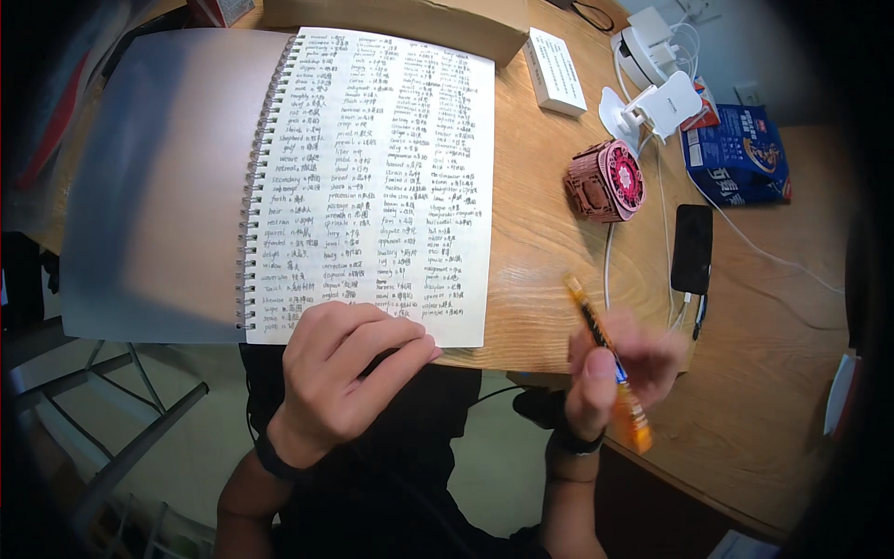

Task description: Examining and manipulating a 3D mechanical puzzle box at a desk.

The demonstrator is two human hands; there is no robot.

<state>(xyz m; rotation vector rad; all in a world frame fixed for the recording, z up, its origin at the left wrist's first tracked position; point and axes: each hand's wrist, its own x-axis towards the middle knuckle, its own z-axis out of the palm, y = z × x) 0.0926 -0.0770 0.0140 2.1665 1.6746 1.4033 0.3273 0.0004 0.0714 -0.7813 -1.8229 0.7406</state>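
Note:
A spiral notebook point(368, 261) lies open on the table, its right page covered in columns of handwritten words. My left hand point(345, 377) is at the lower edge of that page, its bent fingers closed on the edge; part of the grip is hidden. To the right, past the table's front edge, my right hand point(624, 368) holds an orange pen point(589, 312) between thumb and fingers. The pen slants, its upper end toward the table, and nothing shows it touching the page. Motion blurs the right fingers somewhat.
A pink-and-brown carved box point(605, 182) stands right of the notebook. Beyond it are a white box point(556, 73), a white stand point(652, 107) with cables and a blue snack bag point(736, 154). A black phone point(692, 250) lies plugged in. A cardboard box point(400, 20) borders the notebook's far side.

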